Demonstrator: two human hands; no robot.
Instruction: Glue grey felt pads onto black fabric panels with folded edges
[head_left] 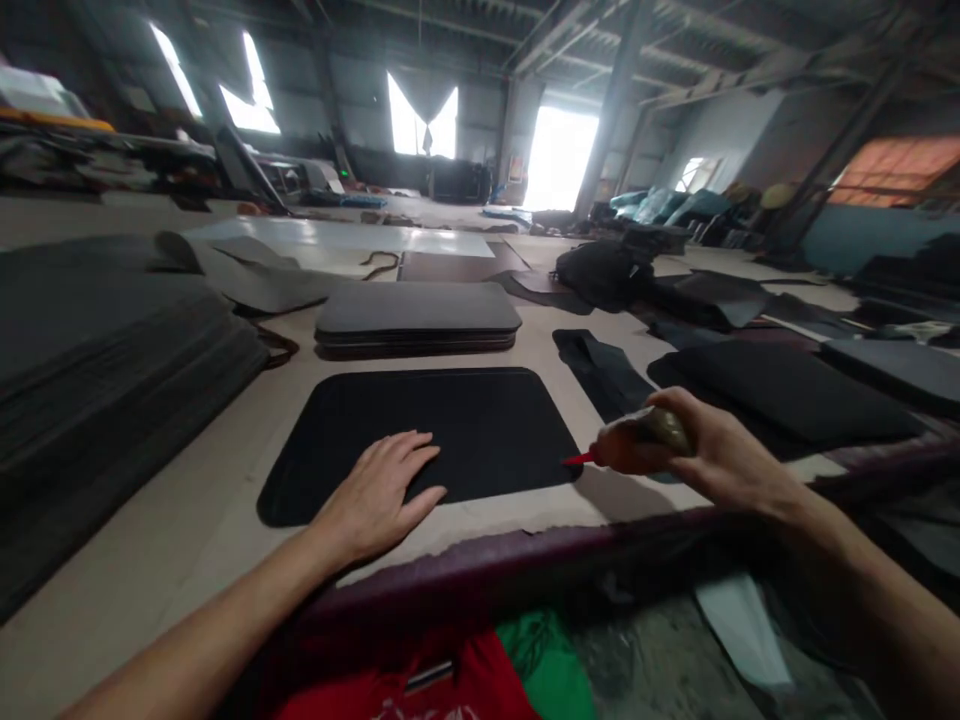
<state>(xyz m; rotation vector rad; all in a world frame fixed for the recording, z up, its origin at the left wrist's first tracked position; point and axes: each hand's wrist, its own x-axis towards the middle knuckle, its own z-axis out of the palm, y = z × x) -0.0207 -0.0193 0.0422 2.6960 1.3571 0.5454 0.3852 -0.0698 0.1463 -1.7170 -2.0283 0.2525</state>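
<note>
A black rounded-corner panel [450, 415] lies flat on the pale table in front of me. My left hand [386, 490] rests flat on its near edge, fingers stretched out. My right hand [705, 450] is wrapped round a squeeze bottle [637, 442] with amber-brown contents and a red nozzle. The bottle is tipped sideways, and its nozzle tip points at the panel's near right corner, touching it or just above it. Any liquid coming out is too small to make out.
Behind the panel sits a stack of grey rounded panels [420, 315]. A tall pile of dark sheets [112, 370] stands at the left. Black scraps [600, 370] and more dark sheets [780, 390] lie to the right. The table's near edge [540, 545] runs just below my hands.
</note>
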